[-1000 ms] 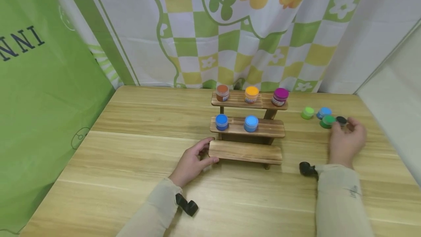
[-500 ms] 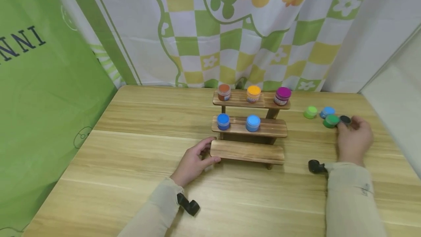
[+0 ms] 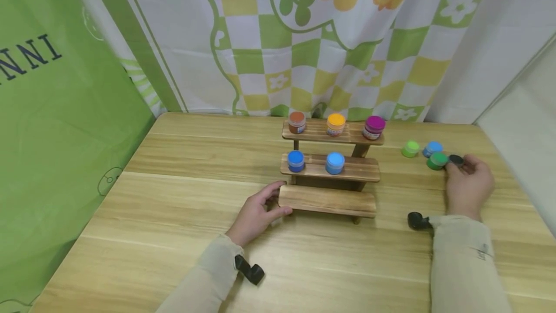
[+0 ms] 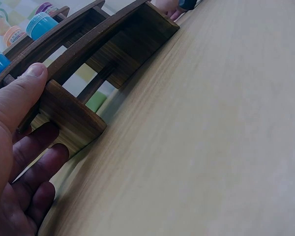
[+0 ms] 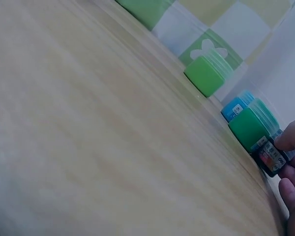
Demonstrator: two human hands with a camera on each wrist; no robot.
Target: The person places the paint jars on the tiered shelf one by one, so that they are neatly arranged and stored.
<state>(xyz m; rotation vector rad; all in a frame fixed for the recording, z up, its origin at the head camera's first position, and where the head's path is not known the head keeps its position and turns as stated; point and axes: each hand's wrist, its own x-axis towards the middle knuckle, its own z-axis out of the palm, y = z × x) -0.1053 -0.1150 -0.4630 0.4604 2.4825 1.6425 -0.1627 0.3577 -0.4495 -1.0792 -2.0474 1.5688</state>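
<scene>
A three-tier wooden stand (image 3: pixel 327 200) is on the table, its lowest tier bare. My left hand (image 3: pixel 256 212) grips that tier's left end; in the left wrist view the thumb (image 4: pixel 27 86) lies on the upper edge and bent fingers are beside the end panel. At the right, my right hand (image 3: pixel 471 185) pinches a small black paint jar (image 5: pixel 271 156) that stands on the table, partly covered by the fingers. Against it is a dark green paint jar (image 3: pixel 437 161), with a light blue jar (image 3: pixel 433 149) behind and a light green jar (image 3: pixel 410 149) to the left.
Brown (image 3: pixel 297 122), orange (image 3: pixel 336 124) and purple (image 3: pixel 374 127) jars stand on the top tier. Dark blue (image 3: pixel 296 161) and light blue (image 3: pixel 335 163) ones occupy the middle tier's left and centre. A patterned curtain (image 3: pixel 247 62) hangs behind the table (image 3: pixel 173 182).
My right hand has shifted slightly right beside the black paint jar. The left hand keeps its hold on the stand, and the head view has turned a little.
</scene>
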